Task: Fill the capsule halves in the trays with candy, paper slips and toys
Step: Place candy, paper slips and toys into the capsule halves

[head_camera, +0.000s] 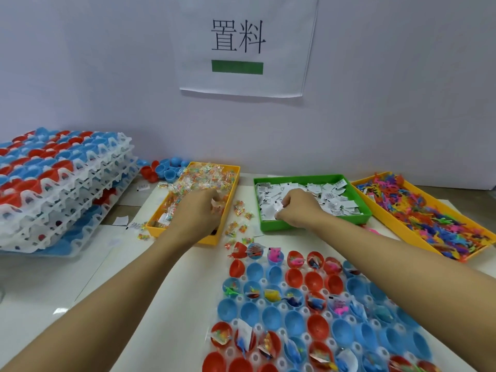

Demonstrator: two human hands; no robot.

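White wall behind, with a paper sign [243, 47] hanging on it, and a pale table [80, 277] below. Along the back of the table stand three bins: a yellow candy bin [230, 181], a green slip bin [308, 179] and a yellow toy bin [418, 234]. The left hand [200, 213] is down in the candy, fingers curled round wrapped pieces; how many it holds cannot be told. The right hand [296, 208] rests in the slip bin, its fingers pinching what looks like one or more white slips. In front of both arms lies the working tray [284, 361], its red and blue capsule halves [255, 272] sitting open side up; some already carry a toy, a slip or candy, many are bare. A stack of trays [67, 189] sits at far left, loose capsule halves [163, 167] lie behind the candy bin, and spilled candies [236, 226] lie between the bins. The candies are light and their wrappers probably slick, so a loose handful would shed pieces; better taken few at a time by the wrapper. Slips are thin and limp and likely cling together, so pinch one at an edge and slide it free. Capsule halves seem light and tip easily, so drop the items in gently.
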